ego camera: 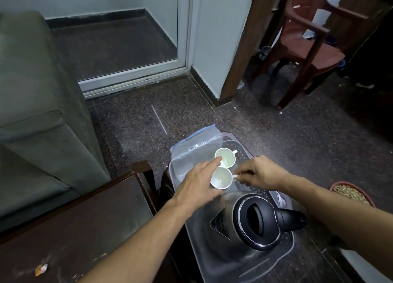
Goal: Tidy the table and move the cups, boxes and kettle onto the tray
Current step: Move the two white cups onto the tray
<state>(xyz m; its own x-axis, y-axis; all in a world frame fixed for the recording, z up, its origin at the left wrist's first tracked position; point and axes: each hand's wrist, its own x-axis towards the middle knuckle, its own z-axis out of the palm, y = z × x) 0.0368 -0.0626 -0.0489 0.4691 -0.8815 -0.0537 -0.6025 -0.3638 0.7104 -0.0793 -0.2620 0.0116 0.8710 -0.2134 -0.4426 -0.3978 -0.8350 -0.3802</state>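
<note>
Two white cups [225,157] [221,178], one black kettle [251,221] and one plastic bag [195,153] are sitting on one tray [282,259].

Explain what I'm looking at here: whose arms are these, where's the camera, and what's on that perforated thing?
There is no machine: these are a person's two bare arms, seen from one wide-angle camera worn on the head, looking forward and down. The perforated thing is a dark tray, apparently on a low stand beside a dark wooden table. On the tray lie a clear zip bag, two white cups and a black kettle. The left hand rests open against the near cup, with a fingertip reaching the far cup. The right hand has a pinch grip on the near cup's handle. A small orange wrapper sits on the table.
</note>
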